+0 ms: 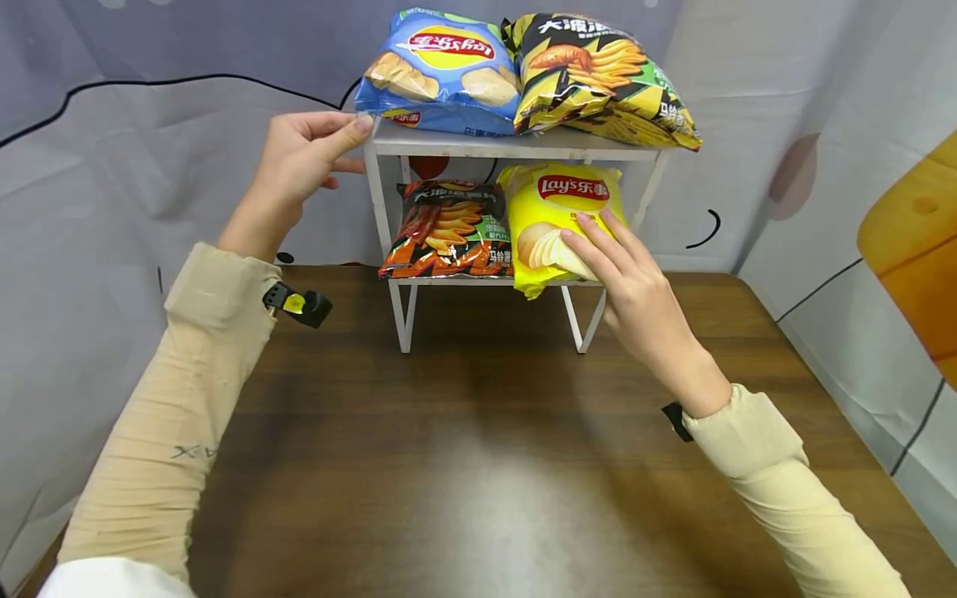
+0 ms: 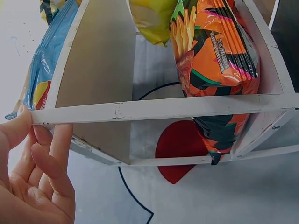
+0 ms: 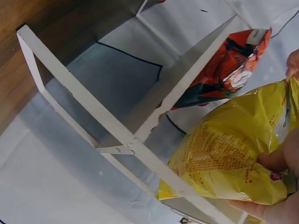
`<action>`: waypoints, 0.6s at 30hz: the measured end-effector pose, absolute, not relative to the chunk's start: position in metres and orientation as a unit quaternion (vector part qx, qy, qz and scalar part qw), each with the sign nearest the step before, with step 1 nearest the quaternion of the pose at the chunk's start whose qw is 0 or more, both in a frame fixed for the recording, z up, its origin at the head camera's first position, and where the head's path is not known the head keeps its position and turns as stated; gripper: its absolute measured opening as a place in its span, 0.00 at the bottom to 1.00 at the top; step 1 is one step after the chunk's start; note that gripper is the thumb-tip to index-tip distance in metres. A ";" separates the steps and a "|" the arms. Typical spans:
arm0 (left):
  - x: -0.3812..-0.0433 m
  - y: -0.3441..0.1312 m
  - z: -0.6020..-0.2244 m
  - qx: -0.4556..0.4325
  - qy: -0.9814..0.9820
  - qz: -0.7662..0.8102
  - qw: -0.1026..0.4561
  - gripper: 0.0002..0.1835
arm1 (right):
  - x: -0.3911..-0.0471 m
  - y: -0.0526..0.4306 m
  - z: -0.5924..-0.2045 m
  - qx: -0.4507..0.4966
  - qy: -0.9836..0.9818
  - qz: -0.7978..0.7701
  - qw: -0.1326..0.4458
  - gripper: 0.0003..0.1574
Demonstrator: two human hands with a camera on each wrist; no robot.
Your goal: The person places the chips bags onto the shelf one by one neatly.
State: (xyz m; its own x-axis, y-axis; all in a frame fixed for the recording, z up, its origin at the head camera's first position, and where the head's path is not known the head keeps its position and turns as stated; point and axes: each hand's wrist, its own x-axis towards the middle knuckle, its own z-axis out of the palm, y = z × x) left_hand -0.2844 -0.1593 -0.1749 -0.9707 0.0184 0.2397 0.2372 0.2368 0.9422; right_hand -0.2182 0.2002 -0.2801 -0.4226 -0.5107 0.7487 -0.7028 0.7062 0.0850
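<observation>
A white two-tier shelf rack (image 1: 516, 148) stands on the wooden table. My left hand (image 1: 302, 158) pinches its upper left corner, thumb on top and fingers beneath; the left wrist view shows this hand (image 2: 39, 172) at the frame bar. On the lower tier, my right hand (image 1: 635, 286) grips a yellow Lay's chip bag (image 1: 564, 195) by its right side, fingers spread over the front. The bag's bottom overhangs the tier's front edge. In the right wrist view, digits press into the yellow bag (image 3: 224, 154). Left of it lies an orange-and-black chip bag (image 1: 456, 232).
On the top tier sit a blue Lay's bag (image 1: 449, 75) and a black-and-yellow chip bag (image 1: 598, 75), side by side and touching. Printed cloth (image 1: 187, 166) hangs behind the rack. The brown table (image 1: 478, 448) stretches out in front.
</observation>
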 end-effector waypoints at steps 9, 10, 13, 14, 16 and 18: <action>-0.284 -0.159 -0.175 -0.082 -0.777 -0.617 0.094 0.16 | -0.238 0.199 -0.282 0.355 -0.835 0.134 0.398 0.57; -0.284 -0.159 -0.175 -0.082 -0.777 -0.617 0.094 0.16 | -0.240 0.199 -0.282 0.354 -0.836 0.133 0.397 0.57; -0.283 -0.159 -0.175 -0.081 -0.778 -0.616 0.094 0.17 | -0.244 0.198 -0.283 0.352 -0.840 0.128 0.393 0.57; -0.284 -0.159 -0.175 -0.081 -0.778 -0.616 0.094 0.17 | -0.246 0.198 -0.283 0.351 -0.841 0.127 0.391 0.57; -0.284 -0.159 -0.175 -0.082 -0.778 -0.616 0.093 0.16 | -0.249 0.198 -0.283 0.351 -0.842 0.129 0.389 0.57; -0.284 -0.160 -0.175 -0.083 -0.777 -0.617 0.094 0.17 | -0.253 0.198 -0.283 0.351 -0.842 0.132 0.389 0.57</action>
State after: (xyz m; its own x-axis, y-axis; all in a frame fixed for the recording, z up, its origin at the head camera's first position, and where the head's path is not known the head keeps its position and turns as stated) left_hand -0.2842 -0.1595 -0.1752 -0.9687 0.0135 0.2480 0.2445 0.2255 0.9430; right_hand -0.2527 0.1982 -0.2834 -0.4514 -0.4883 0.7468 -0.6939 0.7184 0.0503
